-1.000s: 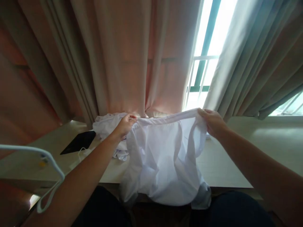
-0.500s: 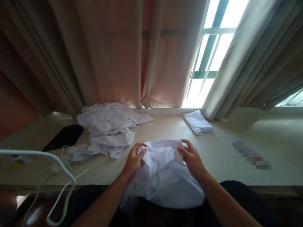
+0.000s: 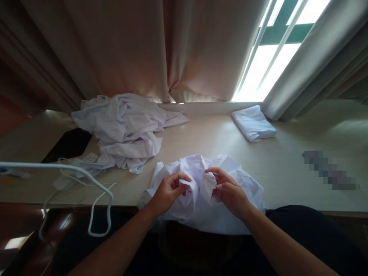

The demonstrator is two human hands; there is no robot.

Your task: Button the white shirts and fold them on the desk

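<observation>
A crumpled white shirt point(image 3: 207, 220) lies over the table's front edge and hangs down toward my lap. My left hand point(image 3: 170, 191) pinches one edge of its cloth between thumb and fingers. Opposite it, my right hand point(image 3: 230, 193) grips another edge, with the fingers curled in. Between the two hands the held edges stand up, a fold opening between them. Bunched fabric spreads on the table behind and to both sides of my hands.
On the pale table point(image 3: 201, 130) a loose white clothes pile point(image 3: 123, 119) sits back left, a folded white cloth point(image 3: 254, 124) back right. A black flat object point(image 3: 67, 145), a power strip point(image 3: 89, 158) and a thick white tube point(image 3: 94, 180) occupy the left. A blurred-out item point(image 3: 330, 170) lies right.
My hands have drawn closer together, bringing the held edges inward. More of the shirt now rests on the tabletop beyond my hands. The view has tipped downward.
</observation>
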